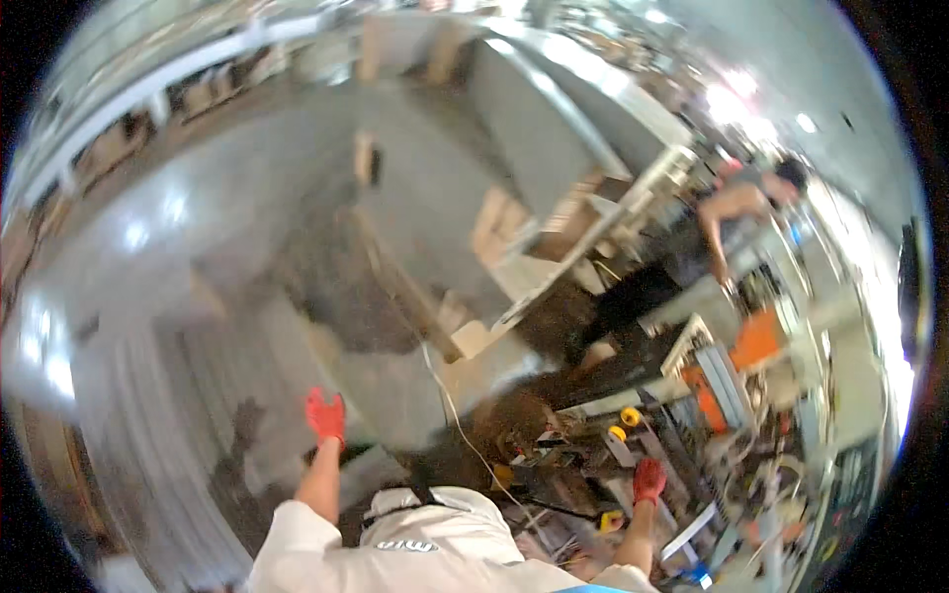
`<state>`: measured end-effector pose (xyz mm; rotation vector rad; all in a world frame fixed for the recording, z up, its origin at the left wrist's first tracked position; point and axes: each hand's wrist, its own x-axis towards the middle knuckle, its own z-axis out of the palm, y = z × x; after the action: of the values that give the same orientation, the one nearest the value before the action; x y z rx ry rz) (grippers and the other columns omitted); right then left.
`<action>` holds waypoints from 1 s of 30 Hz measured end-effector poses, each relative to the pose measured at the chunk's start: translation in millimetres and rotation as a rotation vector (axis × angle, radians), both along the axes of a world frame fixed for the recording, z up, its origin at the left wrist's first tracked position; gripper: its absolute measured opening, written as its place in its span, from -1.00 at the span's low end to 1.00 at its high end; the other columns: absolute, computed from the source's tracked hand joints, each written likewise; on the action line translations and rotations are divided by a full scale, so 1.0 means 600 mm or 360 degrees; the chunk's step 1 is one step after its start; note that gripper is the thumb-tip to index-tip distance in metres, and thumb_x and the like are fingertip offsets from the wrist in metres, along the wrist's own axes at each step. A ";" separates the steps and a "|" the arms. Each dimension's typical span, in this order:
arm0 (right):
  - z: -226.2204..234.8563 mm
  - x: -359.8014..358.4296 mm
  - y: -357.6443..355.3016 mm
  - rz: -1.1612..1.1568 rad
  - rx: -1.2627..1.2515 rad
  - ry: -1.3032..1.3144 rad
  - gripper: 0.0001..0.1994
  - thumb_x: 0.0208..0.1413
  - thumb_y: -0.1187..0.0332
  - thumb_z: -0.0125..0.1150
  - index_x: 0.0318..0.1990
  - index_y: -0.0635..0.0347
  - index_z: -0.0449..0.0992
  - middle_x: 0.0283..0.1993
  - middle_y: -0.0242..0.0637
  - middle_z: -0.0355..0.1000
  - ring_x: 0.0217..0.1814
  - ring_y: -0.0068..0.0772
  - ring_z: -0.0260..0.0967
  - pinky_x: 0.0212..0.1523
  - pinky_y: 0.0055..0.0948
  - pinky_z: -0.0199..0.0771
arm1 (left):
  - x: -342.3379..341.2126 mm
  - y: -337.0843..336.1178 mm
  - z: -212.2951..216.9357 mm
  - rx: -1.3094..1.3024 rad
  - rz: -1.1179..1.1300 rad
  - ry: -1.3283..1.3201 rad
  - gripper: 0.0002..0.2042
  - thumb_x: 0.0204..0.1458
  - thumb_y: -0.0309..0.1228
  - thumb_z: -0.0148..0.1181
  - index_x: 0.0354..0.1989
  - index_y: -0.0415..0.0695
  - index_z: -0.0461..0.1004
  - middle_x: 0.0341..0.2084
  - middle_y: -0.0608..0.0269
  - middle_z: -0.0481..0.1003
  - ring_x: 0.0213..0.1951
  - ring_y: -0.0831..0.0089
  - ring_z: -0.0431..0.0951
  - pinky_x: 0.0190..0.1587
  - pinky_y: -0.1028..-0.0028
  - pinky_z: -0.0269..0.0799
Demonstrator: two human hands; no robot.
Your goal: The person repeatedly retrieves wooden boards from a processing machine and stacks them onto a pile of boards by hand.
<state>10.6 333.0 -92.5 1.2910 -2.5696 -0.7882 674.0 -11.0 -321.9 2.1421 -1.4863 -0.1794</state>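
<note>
Grey panel [178, 435], red-gloved left hand [325, 415], lettered shirt [435, 529]

Workshop, with cluttered orange machinery [759, 339]

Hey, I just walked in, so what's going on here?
The red-gloved left hand is open and looks empty, near some blurred grey sheets. The red-gloved right hand is by a jumble of bars and parts; whether it holds anything is unclear. Off to the right, a co-worker has one arm lowered.
</note>
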 end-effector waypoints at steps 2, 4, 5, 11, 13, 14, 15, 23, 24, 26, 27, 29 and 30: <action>0.012 0.006 0.024 -0.0116 -0.0399 -0.0080 -0.74 0.13 0.14 0.04 -0.30 0.05 0.60 -0.25 -0.18 0.55 -0.23 -0.10 0.51 -0.23 -0.08 0.51 | -0.150 -0.096 0.065 -0.0060 -0.0503 0.0583 -0.51 0.03 -0.16 0.24 0.07 -0.19 0.37 0.01 0.02 0.38 0.10 0.12 0.35 0.11 0.19 0.30; 0.006 0.021 0.050 -0.0340 -0.0560 -0.0140 -0.73 0.12 0.12 0.04 -0.31 0.04 0.61 -0.26 -0.17 0.55 -0.22 -0.08 0.51 -0.22 -0.09 0.51 | -0.303 -0.186 0.169 -0.0368 -0.0814 0.0736 -0.51 0.09 -0.22 0.21 0.15 -0.21 0.34 0.09 -0.02 0.33 0.19 0.12 0.31 0.20 0.23 0.25; 0.013 0.027 0.063 -0.0499 -0.0656 -0.0200 -0.72 0.11 0.10 0.04 -0.33 0.03 0.61 -0.26 -0.16 0.55 -0.22 -0.06 0.51 -0.22 -0.10 0.51 | -0.390 -0.216 0.258 -0.0408 -0.0995 0.1044 -0.51 0.12 -0.24 0.19 0.17 -0.23 0.32 0.10 -0.02 0.33 0.21 0.13 0.30 0.23 0.24 0.22; 0.073 0.103 -0.008 -0.0729 -0.0993 -0.0307 -0.66 0.12 0.09 -0.05 -0.43 0.03 0.62 -0.38 -0.11 0.54 -0.30 0.07 0.49 -0.26 -0.04 0.48 | -0.675 -0.367 0.714 -0.0630 -0.1344 0.1899 -0.65 0.10 -0.27 0.25 -0.03 -0.13 0.33 -0.34 0.24 0.41 -0.26 0.27 0.45 -0.16 0.30 0.39; 0.068 0.099 -0.016 -0.0792 -0.0921 -0.0438 -0.65 0.11 0.08 -0.04 -0.45 0.04 0.61 -0.37 -0.10 0.53 -0.29 0.06 0.49 -0.27 -0.03 0.48 | -0.759 -0.433 0.760 -0.0277 -0.1345 0.2700 -0.66 0.05 -0.24 0.29 -0.10 -0.09 0.35 -0.43 0.29 0.39 -0.33 0.31 0.42 -0.23 0.26 0.40; 0.092 0.107 -0.035 -0.0814 -0.0932 -0.0475 -0.67 0.07 0.09 -0.02 -0.46 0.05 0.61 -0.39 -0.08 0.53 -0.32 0.06 0.48 -0.30 -0.04 0.48 | -0.789 -0.456 0.780 0.0203 -0.1181 0.3031 -0.61 -0.01 -0.15 0.31 -0.13 -0.08 0.34 -0.42 0.27 0.39 -0.32 0.33 0.42 -0.25 0.21 0.41; 0.088 0.110 -0.030 -0.0864 -0.0952 -0.0470 -0.67 0.07 0.09 -0.02 -0.46 0.05 0.61 -0.39 -0.08 0.53 -0.32 0.06 0.48 -0.30 -0.04 0.48 | -0.825 -0.459 0.797 0.0739 -0.0981 0.3313 -0.56 -0.06 -0.06 0.33 -0.16 -0.06 0.34 -0.41 0.24 0.38 -0.31 0.34 0.41 -0.27 0.16 0.43; 0.066 0.117 -0.026 -0.0567 -0.1396 -0.0322 -0.74 0.00 0.14 0.06 -0.55 0.04 0.55 -0.51 -0.13 0.49 -0.42 0.01 0.46 -0.40 -0.08 0.44 | -0.915 -0.512 0.790 0.0977 -0.1249 0.3128 -0.48 0.10 -0.03 0.05 -0.05 -0.33 0.32 -0.25 -0.07 0.48 -0.27 0.05 0.48 -0.16 0.08 0.49; 0.077 0.121 -0.025 -0.0622 -0.1319 -0.0346 -0.74 0.00 0.14 0.06 -0.55 0.04 0.55 -0.51 -0.14 0.49 -0.42 0.01 0.46 -0.39 -0.09 0.44 | -0.919 -0.500 0.787 0.0790 -0.1355 0.3030 -0.49 0.15 -0.09 0.03 0.00 -0.37 0.30 -0.13 -0.12 0.48 -0.17 0.02 0.51 -0.07 0.06 0.48; 0.086 0.126 -0.023 -0.0683 -0.1246 -0.0365 -0.74 0.01 0.14 0.06 -0.55 0.04 0.55 -0.52 -0.14 0.49 -0.42 0.01 0.46 -0.39 -0.09 0.43 | -0.907 -0.453 0.760 0.0660 -0.1585 0.2935 -0.48 0.15 -0.07 0.01 -0.01 -0.38 0.33 -0.18 -0.09 0.51 -0.21 0.07 0.52 -0.07 0.13 0.47; 0.085 0.127 -0.022 -0.0721 -0.1293 -0.0420 -0.74 0.01 0.14 0.06 -0.55 0.05 0.55 -0.51 -0.14 0.50 -0.42 0.01 0.46 -0.39 -0.09 0.43 | -0.889 -0.417 0.744 0.0515 -0.1791 0.2835 -0.46 0.15 -0.05 -0.01 -0.01 -0.39 0.36 -0.23 -0.06 0.54 -0.25 0.13 0.54 -0.07 0.20 0.47; 0.087 0.121 -0.027 -0.0775 -0.1350 -0.0466 -0.74 0.01 0.15 0.06 -0.54 0.05 0.56 -0.50 -0.14 0.50 -0.41 0.02 0.46 -0.38 -0.09 0.43 | -0.841 -0.271 0.737 0.0948 -0.1786 0.3302 -0.44 0.13 -0.05 0.06 0.06 -0.37 0.36 -0.23 -0.05 0.55 -0.21 0.18 0.55 0.02 0.28 0.43; 0.091 0.120 -0.031 -0.0778 -0.1264 -0.0465 -0.74 0.01 0.15 0.06 -0.53 0.05 0.57 -0.48 -0.12 0.50 -0.40 0.02 0.47 -0.38 -0.10 0.43 | -0.808 -0.173 0.743 0.0713 -0.1840 0.3087 -0.44 0.12 -0.06 0.09 0.06 -0.36 0.37 -0.21 -0.04 0.54 -0.18 0.19 0.54 0.04 0.27 0.43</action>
<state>82.4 314.3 -38.1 0.5653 -2.9539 0.4165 189.2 -114.7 124.1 0.1708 -0.9652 -2.2015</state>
